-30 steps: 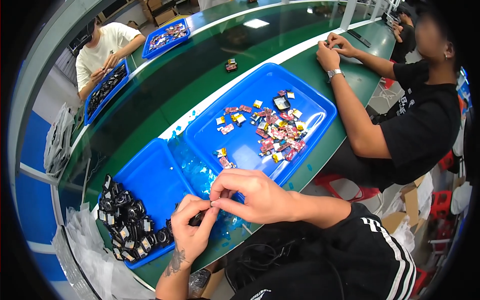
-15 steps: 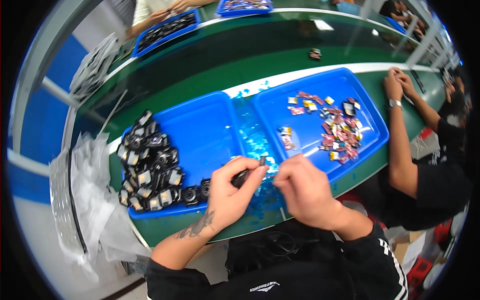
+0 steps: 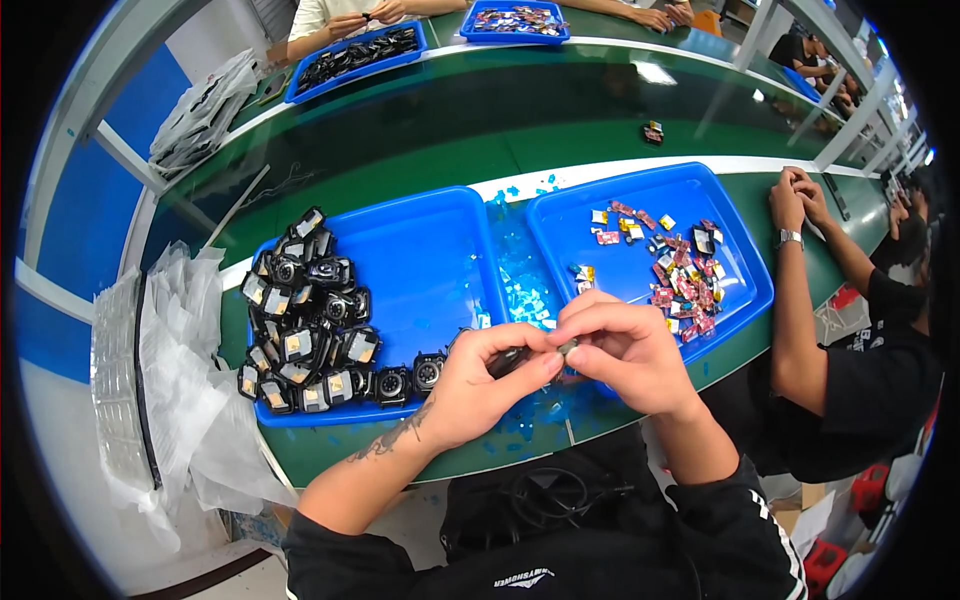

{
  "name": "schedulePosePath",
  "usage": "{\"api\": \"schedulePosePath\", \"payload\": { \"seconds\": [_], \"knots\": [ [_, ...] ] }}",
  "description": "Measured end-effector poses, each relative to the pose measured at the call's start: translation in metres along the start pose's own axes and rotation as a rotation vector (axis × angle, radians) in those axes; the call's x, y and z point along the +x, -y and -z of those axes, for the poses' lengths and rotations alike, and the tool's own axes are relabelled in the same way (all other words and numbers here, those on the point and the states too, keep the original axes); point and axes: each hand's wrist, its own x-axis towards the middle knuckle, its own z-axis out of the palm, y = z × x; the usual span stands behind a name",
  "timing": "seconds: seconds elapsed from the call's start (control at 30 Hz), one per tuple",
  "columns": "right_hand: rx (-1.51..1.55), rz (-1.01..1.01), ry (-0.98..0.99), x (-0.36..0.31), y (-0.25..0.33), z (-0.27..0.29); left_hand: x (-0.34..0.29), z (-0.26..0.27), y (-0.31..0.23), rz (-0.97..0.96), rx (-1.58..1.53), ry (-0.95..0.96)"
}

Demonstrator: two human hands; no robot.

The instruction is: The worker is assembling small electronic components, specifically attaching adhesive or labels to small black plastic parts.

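Observation:
My left hand (image 3: 472, 390) is closed around a small black device (image 3: 510, 361), apparently a watch case, mostly hidden by the fingers. My right hand (image 3: 638, 362) meets it at the fingertips, thumb and forefinger pinching a small greyish bit (image 3: 567, 347) at the device's end. Both hands are above the table's near edge, between two blue trays. Heaped along the left side of the left tray (image 3: 425, 265) are black watch cases (image 3: 310, 325), some showing round dials. Small red circuit boards (image 3: 685, 285) with silver and yellow parts lie scattered in the right tray (image 3: 625, 275).
Blue film scraps (image 3: 527, 283) litter the green table between the trays. Clear plastic sheets (image 3: 185, 370) hang at the left. A co-worker's hands (image 3: 795, 190) are at the right. Across the table, another person's hands are over a tray of black parts (image 3: 358, 58).
My right hand has come left and up to meet the left hand, its fingers now at the watch case. The view has shifted slightly.

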Motion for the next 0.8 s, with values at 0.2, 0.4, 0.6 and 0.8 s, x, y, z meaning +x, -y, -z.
{"api": "schedulePosePath", "payload": {
  "seconds": [0.2,0.4,0.6,0.8],
  "knots": [
    [-0.036,0.232,-0.388,-0.014,0.006,0.007,0.003,0.003,-0.003,0.062,-0.292,-0.252],
    [-0.152,0.041,-0.320,-0.020,0.011,-0.008,0.010,0.009,0.006,-0.098,-0.287,-0.355],
    [-0.304,0.087,-0.189,-0.012,0.000,-0.015,0.007,0.002,0.011,-0.059,-0.345,-0.434],
    [-0.554,0.158,-0.253,0.001,0.002,-0.021,0.011,-0.008,0.015,-0.137,-0.262,-0.481]
  ]
}}
